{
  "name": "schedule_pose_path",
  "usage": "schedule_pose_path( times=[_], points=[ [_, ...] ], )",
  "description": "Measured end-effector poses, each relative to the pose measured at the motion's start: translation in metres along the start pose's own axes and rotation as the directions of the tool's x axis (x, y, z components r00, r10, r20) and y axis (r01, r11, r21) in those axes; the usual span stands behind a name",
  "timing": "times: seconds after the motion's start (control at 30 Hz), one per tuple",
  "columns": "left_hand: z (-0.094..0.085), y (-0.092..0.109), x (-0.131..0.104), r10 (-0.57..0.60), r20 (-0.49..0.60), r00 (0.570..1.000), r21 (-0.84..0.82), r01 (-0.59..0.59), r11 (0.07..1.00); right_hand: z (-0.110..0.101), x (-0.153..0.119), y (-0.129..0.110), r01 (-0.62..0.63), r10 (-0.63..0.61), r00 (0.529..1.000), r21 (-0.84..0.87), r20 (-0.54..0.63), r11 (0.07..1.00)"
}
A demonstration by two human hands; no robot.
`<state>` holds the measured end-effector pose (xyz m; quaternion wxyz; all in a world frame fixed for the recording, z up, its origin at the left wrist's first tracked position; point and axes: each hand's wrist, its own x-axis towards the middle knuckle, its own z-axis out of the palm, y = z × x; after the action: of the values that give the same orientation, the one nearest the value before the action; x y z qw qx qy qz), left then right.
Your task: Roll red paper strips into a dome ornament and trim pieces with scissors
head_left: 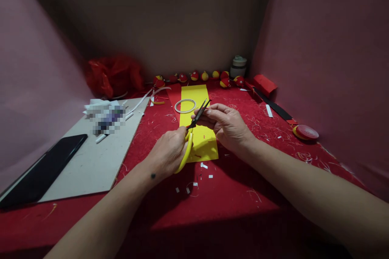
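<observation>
My left hand (pixel 168 149) is closed around the yellow handles of a pair of scissors (pixel 199 115), its dark blades slightly apart and pointing away from me. Close beside the blades, my right hand (pixel 226 125) has its fingers pinched together; whatever is between them is too small to make out. Beneath both hands lies a yellow strip of ribbed paper (pixel 200 145). A pale ring (pixel 185 106), perhaps a roll of tape, rests on the strip's left edge. Small white snippets (pixel 204 166) are scattered at its near end.
A grey board (pixel 100 170) at left carries a black phone-like slab (pixel 45 170). Several red and yellow balls (pixel 194 75) line the back, near a lidded jar (pixel 238 66) and red plastic bag (pixel 115 75). At right lie a black strip (pixel 273 107) and round spool (pixel 306 132).
</observation>
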<state>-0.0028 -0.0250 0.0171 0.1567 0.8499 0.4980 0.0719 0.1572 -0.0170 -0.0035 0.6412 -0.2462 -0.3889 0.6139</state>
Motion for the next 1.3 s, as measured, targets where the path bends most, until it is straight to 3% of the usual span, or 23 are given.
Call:
schedule_pose_path(
  times=[0.4, 0.57, 0.7, 0.8, 0.9, 1.07, 1.17, 1.3],
  points=[
    [0.000, -0.002, 0.001, 0.011, -0.037, 0.999, -0.005, -0.011, 1.000, -0.001, 0.001, 0.002, -0.018, 0.018, 1.000, -0.009, -0.011, 1.000],
    [-0.001, -0.004, 0.000, 0.036, -0.044, 0.998, -0.214, -0.045, 0.976, -0.004, 0.003, 0.003, -0.011, 0.011, 1.000, 0.002, -0.013, 1.000],
    [-0.003, -0.001, 0.000, -0.079, -0.011, 0.997, -0.525, 0.062, 0.849, -0.009, 0.005, 0.003, -0.031, 0.031, 1.000, -0.026, -0.006, 0.999],
    [-0.005, 0.001, 0.000, -0.166, -0.076, 0.983, -0.720, 0.061, 0.692, -0.012, 0.004, 0.002, -0.063, 0.067, 0.997, -0.101, 0.037, 0.993],
    [-0.006, 0.000, 0.003, -0.218, -0.192, 0.957, -0.798, -0.022, 0.603, -0.011, 0.000, 0.002, -0.084, 0.102, 0.991, -0.187, 0.090, 0.979],
    [-0.007, -0.004, 0.007, -0.196, -0.213, 0.957, -0.854, -0.085, 0.513, -0.007, -0.006, 0.003, -0.078, 0.127, 0.982, -0.317, 0.139, 0.945],
    [-0.009, -0.003, 0.005, -0.183, -0.176, 0.967, -0.835, -0.048, 0.548, -0.007, -0.006, 0.004, -0.030, 0.082, 0.987, -0.349, 0.135, 0.937],
    [-0.013, 0.000, 0.001, -0.122, -0.160, 0.980, -0.582, 0.007, 0.813, -0.008, -0.001, 0.004, 0.047, -0.028, 0.997, -0.282, 0.070, 0.958]
  ],
)
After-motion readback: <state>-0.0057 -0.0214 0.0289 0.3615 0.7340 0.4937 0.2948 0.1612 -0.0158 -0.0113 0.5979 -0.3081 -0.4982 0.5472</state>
